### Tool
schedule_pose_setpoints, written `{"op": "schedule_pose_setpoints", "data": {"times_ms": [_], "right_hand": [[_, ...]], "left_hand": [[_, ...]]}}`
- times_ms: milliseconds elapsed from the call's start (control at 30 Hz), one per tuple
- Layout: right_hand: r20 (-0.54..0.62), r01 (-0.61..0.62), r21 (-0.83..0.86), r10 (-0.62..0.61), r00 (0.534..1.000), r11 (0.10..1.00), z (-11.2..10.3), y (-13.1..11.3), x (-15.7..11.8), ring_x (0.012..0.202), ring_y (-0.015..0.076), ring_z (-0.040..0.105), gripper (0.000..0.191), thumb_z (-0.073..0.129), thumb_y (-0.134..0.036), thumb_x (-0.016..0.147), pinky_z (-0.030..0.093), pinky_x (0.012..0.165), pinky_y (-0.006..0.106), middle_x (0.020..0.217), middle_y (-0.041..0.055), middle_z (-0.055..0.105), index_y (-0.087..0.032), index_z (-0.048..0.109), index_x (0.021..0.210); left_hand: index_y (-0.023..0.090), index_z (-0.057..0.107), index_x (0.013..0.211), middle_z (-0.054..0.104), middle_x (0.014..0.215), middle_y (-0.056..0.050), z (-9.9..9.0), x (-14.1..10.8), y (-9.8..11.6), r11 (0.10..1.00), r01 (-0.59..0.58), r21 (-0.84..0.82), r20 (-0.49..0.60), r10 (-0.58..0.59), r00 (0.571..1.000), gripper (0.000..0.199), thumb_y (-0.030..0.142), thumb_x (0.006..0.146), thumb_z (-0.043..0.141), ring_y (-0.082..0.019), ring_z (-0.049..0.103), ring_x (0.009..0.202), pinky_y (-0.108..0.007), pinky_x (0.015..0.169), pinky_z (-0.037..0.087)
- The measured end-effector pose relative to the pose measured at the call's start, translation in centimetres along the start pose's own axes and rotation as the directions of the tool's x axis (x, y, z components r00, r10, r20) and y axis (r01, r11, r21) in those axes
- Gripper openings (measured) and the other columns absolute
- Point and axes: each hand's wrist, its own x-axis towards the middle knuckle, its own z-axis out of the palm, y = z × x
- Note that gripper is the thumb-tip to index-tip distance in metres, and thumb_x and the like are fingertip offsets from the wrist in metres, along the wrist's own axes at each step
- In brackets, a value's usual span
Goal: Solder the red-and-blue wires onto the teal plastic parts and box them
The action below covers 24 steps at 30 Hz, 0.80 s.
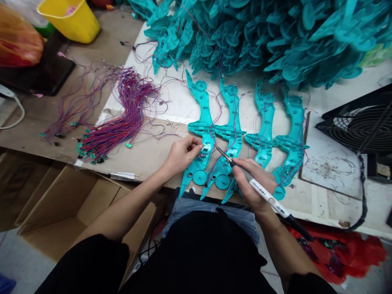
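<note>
Several teal plastic shells (203, 107) lie side by side on the table before me, with thin red and purple wires (235, 118) running along them. Over the leftmost shell, my left hand (185, 153) has thumb and forefinger pinched together; what they hold, if anything, is too small to make out. My right hand (255, 181) grips a soldering iron (260, 190) with a white and grey handle. Its metal tip points up and left, near the wires between the two leftmost shells. Whether the tip touches anything, I cannot tell.
A thick bundle of red and purple wires (122, 118) with green and black ends lies left. Teal shells (245, 36) are heaped at the back. A black fan (361, 118) stands right, a yellow container (73, 20) back left. An open cardboard box (61, 212) sits below the table edge.
</note>
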Motion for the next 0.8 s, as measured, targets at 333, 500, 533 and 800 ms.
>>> {"op": "schedule_pose_setpoints", "data": {"times_ms": [333, 500, 533, 800], "right_hand": [[0.085, 0.027, -0.006, -0.027, 0.996, 1.0, 0.9, 0.1, 0.3, 0.077, 0.0137, 0.071, 0.017, 0.067, -0.015, 0.088, 0.059, 0.071, 0.026, 0.091, 0.0023, 0.076, -0.022, 0.073, 0.102], [0.115, 0.061, -0.01, -0.059, 0.992, 0.998, 1.1, 0.2, 0.4, 0.076, 0.0146, 0.071, 0.017, 0.067, -0.014, 0.087, 0.059, 0.07, 0.027, 0.089, 0.0033, 0.076, -0.021, 0.073, 0.102], [0.117, 0.066, -0.011, -0.065, 0.991, 0.998, 1.1, 0.2, 0.4, 0.076, 0.0146, 0.071, 0.017, 0.067, -0.013, 0.087, 0.059, 0.069, 0.027, 0.088, 0.0033, 0.076, -0.021, 0.073, 0.101], [0.115, 0.061, -0.005, -0.06, 0.992, 0.998, 1.2, 0.4, 0.3, 0.076, 0.0146, 0.071, 0.016, 0.066, -0.015, 0.088, 0.059, 0.069, 0.027, 0.086, 0.0036, 0.076, -0.021, 0.073, 0.101]], "left_hand": [[0.018, 0.067, 0.082, 0.065, 0.068, 0.001, 0.8, -0.2, 0.2, 0.977, 0.009, 0.215, -0.007, -0.008, 1.0, 0.01, 0.022, 0.086, 0.059, -0.012, 0.058, 0.062, -0.023, 0.062, 0.042], [0.017, 0.067, 0.083, 0.067, 0.07, -0.001, 0.9, -0.2, 0.3, 0.963, -0.048, 0.265, -0.004, 0.051, 0.999, 0.009, 0.02, 0.087, 0.059, -0.013, 0.059, 0.064, -0.024, 0.064, 0.043], [0.017, 0.067, 0.084, 0.067, 0.071, -0.001, 0.9, -0.2, 0.3, 0.959, -0.058, 0.276, -0.004, 0.062, 0.998, 0.008, 0.019, 0.088, 0.06, -0.013, 0.059, 0.064, -0.024, 0.064, 0.044], [0.017, 0.066, 0.084, 0.065, 0.07, -0.001, 1.0, -0.2, 0.2, 0.947, -0.084, 0.312, -0.005, 0.09, 0.996, 0.007, 0.017, 0.088, 0.06, -0.013, 0.058, 0.063, -0.024, 0.063, 0.043]]}}
